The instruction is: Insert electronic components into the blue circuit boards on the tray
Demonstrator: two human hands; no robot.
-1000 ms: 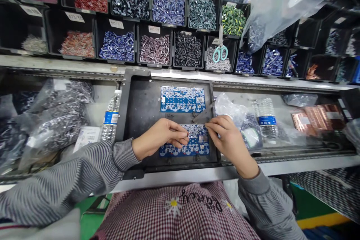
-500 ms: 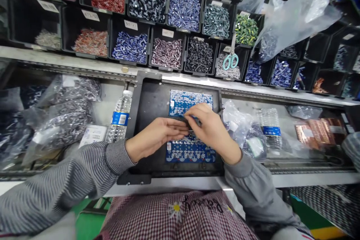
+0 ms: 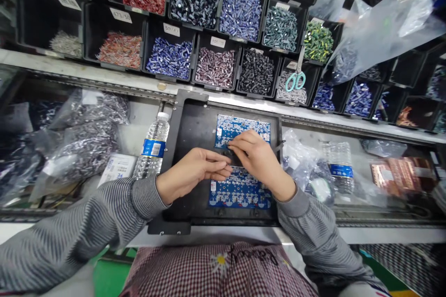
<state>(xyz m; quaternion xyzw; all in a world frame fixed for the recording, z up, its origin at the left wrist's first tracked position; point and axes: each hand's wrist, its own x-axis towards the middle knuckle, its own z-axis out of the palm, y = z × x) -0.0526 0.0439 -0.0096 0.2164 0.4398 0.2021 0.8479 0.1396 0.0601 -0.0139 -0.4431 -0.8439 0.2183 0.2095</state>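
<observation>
At the left, a water bottle (image 3: 153, 146) stands beside a black jig (image 3: 188, 134) near the worktop's (image 3: 244, 236) front edge. The left hand (image 3: 191, 170) reaches in, fingers loosely together, their tips at a dark strip (image 3: 232, 158); whether it grips, I cannot tell. The right hand (image 3: 254, 160) is half closed, pinching that strip above 2 blue circuit boards (image 3: 243, 125) lying in the jig, long axes running left to right. Further right lies a clear plastic bag (image 3: 299, 158).
</observation>
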